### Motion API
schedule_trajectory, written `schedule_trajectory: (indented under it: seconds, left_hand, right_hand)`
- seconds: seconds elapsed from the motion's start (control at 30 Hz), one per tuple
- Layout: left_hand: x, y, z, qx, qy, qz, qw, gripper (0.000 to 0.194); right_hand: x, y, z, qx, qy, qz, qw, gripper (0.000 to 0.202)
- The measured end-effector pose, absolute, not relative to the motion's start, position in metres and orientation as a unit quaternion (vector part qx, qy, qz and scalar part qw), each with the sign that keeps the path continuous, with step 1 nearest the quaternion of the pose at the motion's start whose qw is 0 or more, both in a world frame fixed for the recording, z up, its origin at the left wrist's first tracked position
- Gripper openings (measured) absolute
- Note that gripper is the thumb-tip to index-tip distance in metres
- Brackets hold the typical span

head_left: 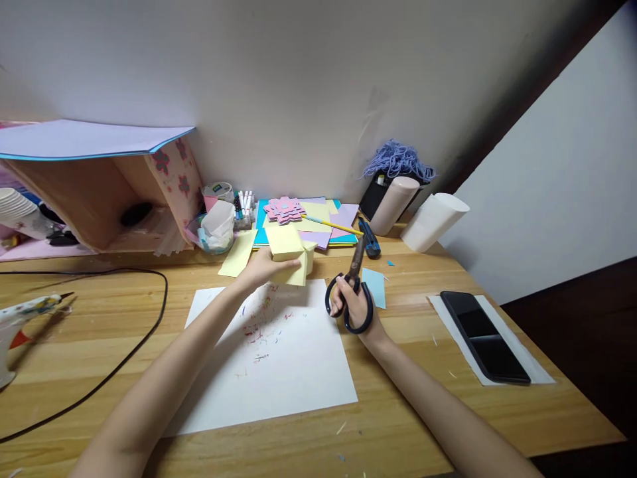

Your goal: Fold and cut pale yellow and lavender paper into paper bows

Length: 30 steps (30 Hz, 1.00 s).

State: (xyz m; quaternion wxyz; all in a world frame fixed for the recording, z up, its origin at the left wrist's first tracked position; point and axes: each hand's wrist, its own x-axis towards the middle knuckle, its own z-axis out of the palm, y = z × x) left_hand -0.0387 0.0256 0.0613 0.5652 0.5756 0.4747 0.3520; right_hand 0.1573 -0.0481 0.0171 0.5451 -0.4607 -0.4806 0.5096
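Note:
My left hand [263, 267] grips a folded piece of yellow paper [288, 245] above the far edge of a white sheet [283, 372] marked with coloured specks. Its thumb lies across the paper's front. To the right, my right hand [355, 304] is closed around black-handled scissors [355, 265], whose blades point away from me and look closed. A small light-blue paper [374, 287] lies just beside the scissors. Behind the hands, a pink layered paper flower [284, 210] and a yellow pencil [331, 224] rest on a stack of coloured paper [343, 219].
A blue utility knife [369, 238] lies near two white paper rolls [434, 222]. At right is a phone [485, 337] on white paper. A glue gun [30, 315] and its black cable [149, 332] occupy the left, below an open box [172, 176]. Markers [245, 202] stand behind.

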Motion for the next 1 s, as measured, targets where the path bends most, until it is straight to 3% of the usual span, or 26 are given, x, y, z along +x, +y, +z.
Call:
schedule_trajectory:
  seconds: [0.2, 0.27, 0.6, 0.8, 0.9, 1.0]
  left_hand:
    - [-0.057, 0.024, 0.094, 0.672, 0.503, 0.297, 0.455, 0.035]
    - [-0.063, 0.022, 0.103, 0.682, 0.489, 0.284, 0.464, 0.032]
    - [-0.053, 0.005, 0.103, 0.756, 0.345, 0.071, 0.552, 0.029]
    - [-0.036, 0.003, 0.088, 0.725, 0.339, 0.095, 0.592, 0.041]
    - [-0.034, 0.01, 0.077, 0.637, 0.393, 0.185, 0.636, 0.039]
    - [-0.036, 0.024, 0.066, 0.511, 0.424, 0.303, 0.684, 0.034]
  right_hand:
    - [0.172, -0.039, 0.031, -0.501, -0.426, 0.408, 0.633, 0.028]
    - [0.175, -0.037, 0.034, -0.505, -0.412, 0.4, 0.644, 0.028]
    - [0.175, -0.051, 0.041, -0.389, -0.575, 0.472, 0.543, 0.025]
    - [0.181, -0.05, 0.045, -0.397, -0.614, 0.505, 0.459, 0.026]
    - [0.184, -0.046, 0.043, -0.408, -0.587, 0.541, 0.443, 0.03]
    - [0.183, -0.042, 0.038, -0.421, -0.534, 0.553, 0.482, 0.031]
